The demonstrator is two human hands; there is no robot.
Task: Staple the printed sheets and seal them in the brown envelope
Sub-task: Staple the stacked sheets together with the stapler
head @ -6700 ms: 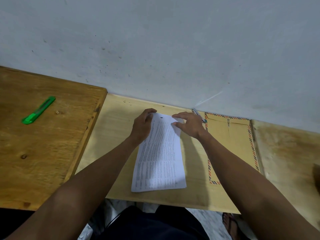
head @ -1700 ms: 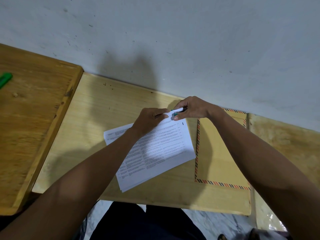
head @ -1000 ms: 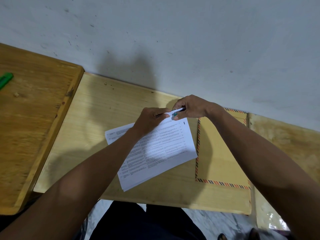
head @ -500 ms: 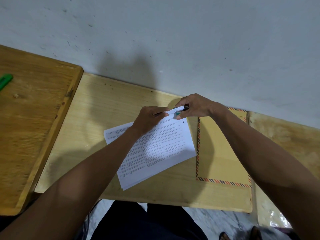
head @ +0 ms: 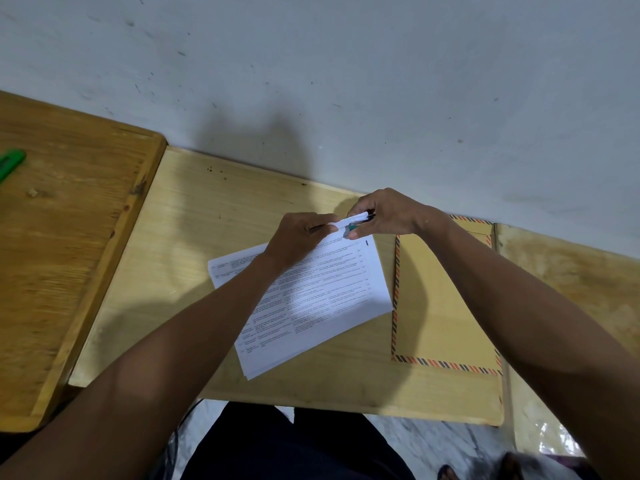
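The printed sheets point(head: 322, 299) lie in a skewed stack on the pale wooden table point(head: 221, 237), their far corner lifted off it. My left hand point(head: 298, 233) pinches that raised corner. My right hand point(head: 384, 213) grips a small stapler point(head: 356, 224), teal and black, clamped over the same corner. The two hands almost touch. To the right of the sheets the brown envelope point(head: 443, 306) with a striped border lies flat, partly under my right forearm.
A darker wooden table point(head: 69, 254) adjoins on the left and carries a green cutter point(head: 10, 162) at the frame's edge. A worn surface point(head: 571, 282) lies to the right. A grey wall point(head: 346, 81) runs right behind the tables. My legs are below the near edge.
The sheets were turned from upright to slanted, and my right hand brought the stapler onto their far corner. Over the last second both hands stay at that corner with only slight shifts.
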